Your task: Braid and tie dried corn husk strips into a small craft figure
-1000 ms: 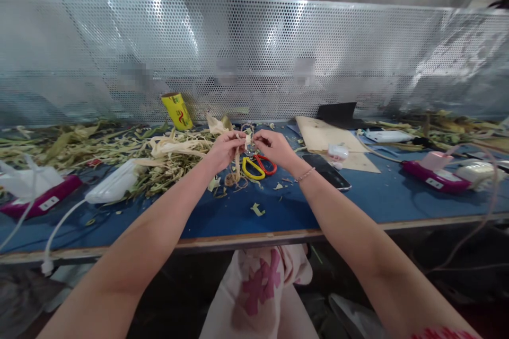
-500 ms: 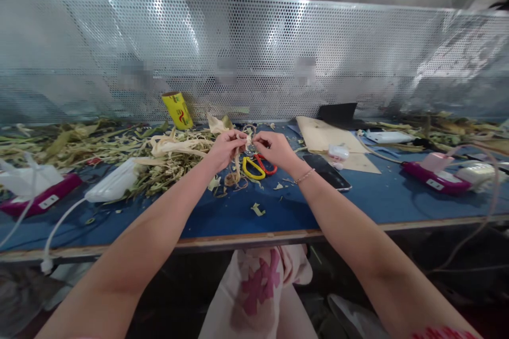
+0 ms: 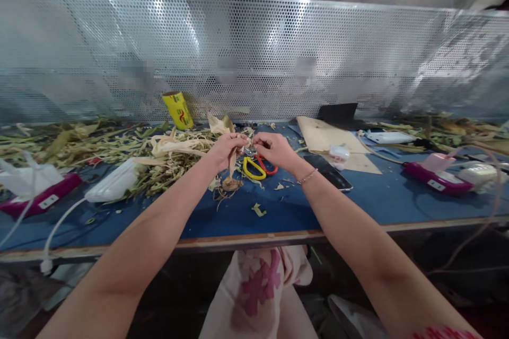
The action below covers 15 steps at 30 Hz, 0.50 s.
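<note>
My left hand (image 3: 227,149) is closed in a pinch on a pale dried husk (image 3: 234,161), which hangs below the fingers. At its lower end is a brown clump (image 3: 231,184) with thin stringy fibres. My right hand (image 3: 273,147) is closed too, its fingertips pinched at the upper end of the same husk; the exact grip is too small to make out. Just below and between the hands lie scissors (image 3: 254,168) with one yellow and one red handle loop. A heap of dried husks and stems (image 3: 175,161) lies beside my left hand.
A yellow tube (image 3: 177,110) leans near the perforated metal screen (image 3: 246,37). White power strip (image 3: 113,183) at left; phone (image 3: 328,172), small clear box (image 3: 339,153) and tan card (image 3: 328,135) at right. Purple power strips (image 3: 437,179) and cables lie farther out. Husk scraps (image 3: 258,210) dot the blue table.
The brown clump with fibres has shifted slightly left and down, and more of the hanging husk shows. Both hands have stayed almost in place, still pinching.
</note>
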### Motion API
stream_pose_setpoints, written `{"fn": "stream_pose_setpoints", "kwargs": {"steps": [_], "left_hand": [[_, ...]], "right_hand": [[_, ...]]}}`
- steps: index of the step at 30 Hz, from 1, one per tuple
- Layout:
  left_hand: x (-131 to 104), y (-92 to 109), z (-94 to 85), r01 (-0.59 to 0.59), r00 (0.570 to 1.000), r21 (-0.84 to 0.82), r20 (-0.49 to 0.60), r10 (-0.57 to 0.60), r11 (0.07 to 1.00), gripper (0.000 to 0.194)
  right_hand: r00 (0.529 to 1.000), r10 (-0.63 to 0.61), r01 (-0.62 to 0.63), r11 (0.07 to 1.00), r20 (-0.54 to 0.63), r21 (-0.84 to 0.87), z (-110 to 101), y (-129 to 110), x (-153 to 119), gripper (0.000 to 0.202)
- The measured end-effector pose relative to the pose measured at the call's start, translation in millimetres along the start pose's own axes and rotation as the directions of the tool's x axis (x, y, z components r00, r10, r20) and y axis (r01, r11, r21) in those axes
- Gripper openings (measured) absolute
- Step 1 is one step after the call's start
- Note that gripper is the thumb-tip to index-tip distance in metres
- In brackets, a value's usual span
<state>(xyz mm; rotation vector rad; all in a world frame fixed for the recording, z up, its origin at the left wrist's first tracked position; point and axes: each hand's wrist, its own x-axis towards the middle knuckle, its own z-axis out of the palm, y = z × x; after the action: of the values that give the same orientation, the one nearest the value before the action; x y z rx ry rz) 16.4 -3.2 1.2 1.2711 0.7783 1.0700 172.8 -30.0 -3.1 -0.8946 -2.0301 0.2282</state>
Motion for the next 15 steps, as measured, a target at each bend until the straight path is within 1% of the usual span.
{"fn": "stream_pose_setpoints", "kwargs": {"steps": [2, 4, 6, 7, 8, 9, 11, 12, 13, 14, 15], "left_hand": [[0.4, -0.2, 0.0, -0.021, 1.0, 0.065, -0.011, 0.021, 0.998, 0.009], [0.6, -0.7, 0.2, -0.075, 0.996, 0.183, -0.024, 0.081, 0.98, 0.009], [0.2, -1.8, 0.3, -0.177, 0.979, 0.356, -0.032, 0.201, 0.918, 0.01], [-0.4, -2.5, 0.3, -0.24, 0.958, 0.449, -0.034, 0.284, 0.861, 0.013], [-1.4, -3.0, 0.3, -0.305, 0.925, 0.538, -0.028, 0.378, 0.786, 0.019], [-2.7, -3.5, 0.2, -0.368, 0.88, 0.617, -0.01, 0.475, 0.695, 0.027], [-6.1, -3.6, 0.0, -0.472, 0.767, 0.736, 0.072, 0.637, 0.485, 0.041], [-7.6, -3.3, -0.2, -0.513, 0.715, 0.773, 0.145, 0.684, 0.373, 0.041], [-8.8, -2.8, -0.6, -0.546, 0.67, 0.795, 0.224, 0.708, 0.266, 0.037], [-9.6, -2.2, -1.1, -0.567, 0.635, 0.806, 0.293, 0.715, 0.173, 0.03], [-9.8, -1.6, -1.9, -0.575, 0.612, 0.812, 0.344, 0.712, 0.101, 0.022]], "right_hand": [[1.0, 0.003, -0.003, 1.0, 0.006, -0.003, 1.5, 0.3, -0.3, 0.009], [1.0, 0.011, -0.01, 1.0, 0.006, -0.024, 3.0, 1.4, -0.6, 0.009], [1.0, 0.011, -0.011, 0.998, -0.007, -0.064, 4.4, 3.0, -0.8, 0.01], [1.0, 0.009, -0.011, 0.996, -0.019, -0.086, 4.9, 3.9, -0.8, 0.01], [0.999, 0.012, -0.015, 0.994, -0.032, -0.104, 5.4, 4.6, -0.7, 0.01], [0.999, 0.016, -0.021, 0.993, -0.042, -0.117, 5.8, 5.2, -0.6, 0.01], [0.998, 0.031, -0.037, 0.991, -0.055, -0.125, 6.1, 5.8, -0.1, 0.01], [0.997, 0.04, -0.047, 0.991, -0.06, -0.124, 6.2, 6.0, 0.1, 0.01], [0.997, 0.048, -0.056, 0.991, -0.064, -0.123, 6.2, 6.0, 0.4, 0.01], [0.996, 0.054, -0.062, 0.991, -0.07, -0.121, 6.0, 6.0, 0.6, 0.01], [0.996, 0.058, -0.067, 0.991, -0.074, -0.115, 5.8, 5.9, 0.8, 0.011]]}}
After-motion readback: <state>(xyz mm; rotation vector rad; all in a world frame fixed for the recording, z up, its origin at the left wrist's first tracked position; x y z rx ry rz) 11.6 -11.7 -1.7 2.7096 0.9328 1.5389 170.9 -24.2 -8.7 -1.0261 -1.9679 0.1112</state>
